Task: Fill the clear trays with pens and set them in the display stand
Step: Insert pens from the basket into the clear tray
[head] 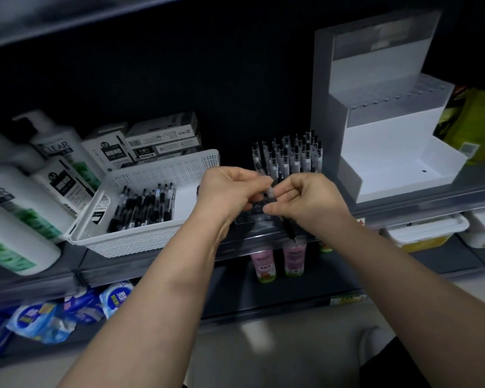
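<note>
Pinching one pen [288, 229] together, left hand [230, 191] meets right hand [305, 200].

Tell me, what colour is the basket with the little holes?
White. The perforated basket shows best in the head view.

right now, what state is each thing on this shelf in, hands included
pen, held in both hands, tip pointing down, not yet in a tray
left hand, pinching the pen's upper end
right hand, pinching the pen's barrel
clear tray, partly filled, pens standing upright at the back
white basket, holds loose pens lying flat
display stand, no trays in it
</note>
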